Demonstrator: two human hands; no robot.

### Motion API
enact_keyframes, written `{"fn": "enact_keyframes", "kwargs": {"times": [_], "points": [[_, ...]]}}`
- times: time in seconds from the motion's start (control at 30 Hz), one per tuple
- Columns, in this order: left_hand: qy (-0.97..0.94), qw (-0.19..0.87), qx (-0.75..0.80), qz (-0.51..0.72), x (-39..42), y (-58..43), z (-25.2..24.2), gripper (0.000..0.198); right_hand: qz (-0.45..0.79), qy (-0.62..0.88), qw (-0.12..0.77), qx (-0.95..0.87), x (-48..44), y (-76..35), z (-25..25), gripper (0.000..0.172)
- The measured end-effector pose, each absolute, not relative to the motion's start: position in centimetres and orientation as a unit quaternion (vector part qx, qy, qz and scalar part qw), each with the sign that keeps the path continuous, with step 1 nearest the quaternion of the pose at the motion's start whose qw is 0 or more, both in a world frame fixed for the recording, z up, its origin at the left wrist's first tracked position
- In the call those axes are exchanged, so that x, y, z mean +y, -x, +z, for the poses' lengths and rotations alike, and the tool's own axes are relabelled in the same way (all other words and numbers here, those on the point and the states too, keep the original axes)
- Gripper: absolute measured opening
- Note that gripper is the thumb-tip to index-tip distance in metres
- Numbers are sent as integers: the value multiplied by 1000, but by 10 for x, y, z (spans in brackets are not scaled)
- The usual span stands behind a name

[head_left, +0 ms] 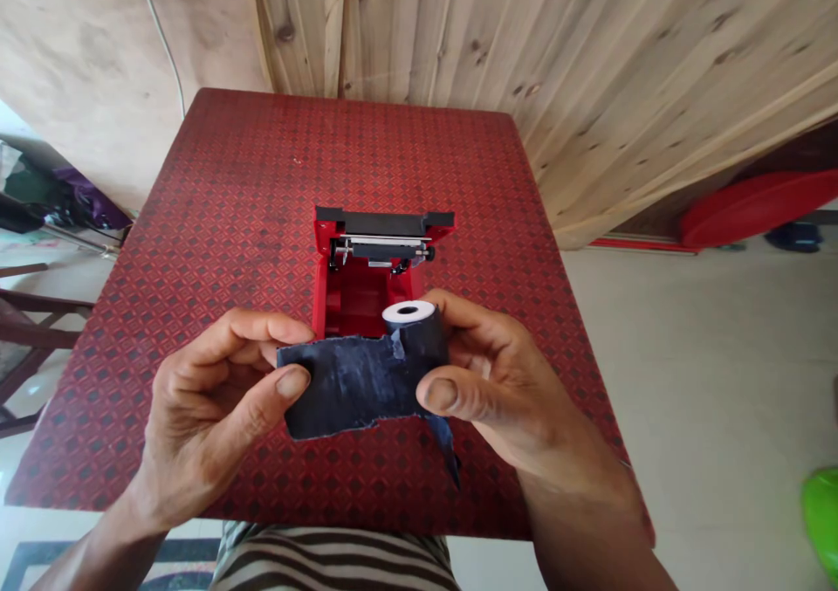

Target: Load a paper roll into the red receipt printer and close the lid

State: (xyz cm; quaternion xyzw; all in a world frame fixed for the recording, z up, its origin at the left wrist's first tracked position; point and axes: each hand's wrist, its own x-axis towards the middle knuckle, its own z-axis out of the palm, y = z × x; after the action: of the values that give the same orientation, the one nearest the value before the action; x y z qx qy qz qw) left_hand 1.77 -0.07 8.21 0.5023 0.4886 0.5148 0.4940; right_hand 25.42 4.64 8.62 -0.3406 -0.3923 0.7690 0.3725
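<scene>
1. Pinching the free end of a dark strip, the left hand sits at nine o'clock, thumb on the near face and fingers behind.
2. Between the two hands, the strip runs from that pinch towards three o'clock, where it meets a small paper roll.
3. Above the table, the roll lies just against the right hand, which grasps it from three o'clock, thumb in front, fingers around the back.
4. The strip looks blue-black, scuffed with pale streaks, its upper and lower edges ragged.
5. At eleven o'clock from the roll stands a red box, its black-topped lid raised, showing a dark roller.
6. The roll shows a white upper end with a dark round hole in the middle; its side is dark like the strip.
7. A narrow torn flap hangs towards five o'clock below the right thumb.
</scene>
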Motion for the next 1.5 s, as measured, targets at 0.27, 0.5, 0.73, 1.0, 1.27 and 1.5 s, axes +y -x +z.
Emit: {"fn": "enact_keyframes", "kwargs": {"times": [0.27, 0.5, 0.73, 1.0, 1.27, 1.5], "points": [[-526, 478, 493, 502, -6, -13, 78, 14, 775, 337, 333, -417, 54, -251, 91, 29], [-621, 396, 503, 452, -6, -5, 84, 28, 725, 379, 305, -487, 52, -248, 104, 29], [-673, 350, 469, 453, 14, -18, 96, 18, 579, 449, 316, -602, 40, -235, 117, 33], [-657, 431, 451, 423, 16, -18, 95, 15, 548, 449, 290, -644, 46, -237, 114, 28], [-632, 483, 462, 391, 13, -12, 93, 12, 556, 448, 267, -647, 49, -246, 115, 24], [-638, 458, 492, 376, 8, -5, 88, 12, 496, 448, 262, -696, 53, -248, 113, 18]]}}
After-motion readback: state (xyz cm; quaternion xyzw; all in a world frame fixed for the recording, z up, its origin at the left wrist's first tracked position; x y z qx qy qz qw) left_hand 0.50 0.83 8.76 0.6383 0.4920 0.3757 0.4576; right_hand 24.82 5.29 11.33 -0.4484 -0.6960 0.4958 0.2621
